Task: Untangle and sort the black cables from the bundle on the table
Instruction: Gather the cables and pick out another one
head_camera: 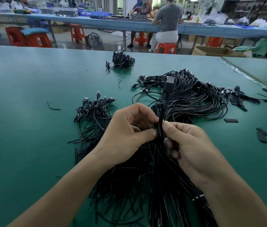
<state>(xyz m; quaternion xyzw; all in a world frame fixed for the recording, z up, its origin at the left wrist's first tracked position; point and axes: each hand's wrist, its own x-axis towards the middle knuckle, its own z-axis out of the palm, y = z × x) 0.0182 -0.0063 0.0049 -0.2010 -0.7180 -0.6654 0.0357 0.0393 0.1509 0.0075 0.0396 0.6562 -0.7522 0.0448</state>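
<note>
Black cable bundle (186,97) sprawls centre-right on green counter (22,136), loose ends fanning toward the wearer. Left hand (126,136): grip pinched, thumb and fingers, on upright bunch of cables (160,126) lifted from it. Right hand (190,145): grip clamped on same bunch, just beside. Coiled pile (95,110) left. Small far pile (123,60) well beyond. Flat black strips (264,133) right.

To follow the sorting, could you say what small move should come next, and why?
Probably draw the thin black cable upward, free of the large tangled black bundle: the left hand and right hand both pinch it, and its blurred plug end stands raised.
</note>
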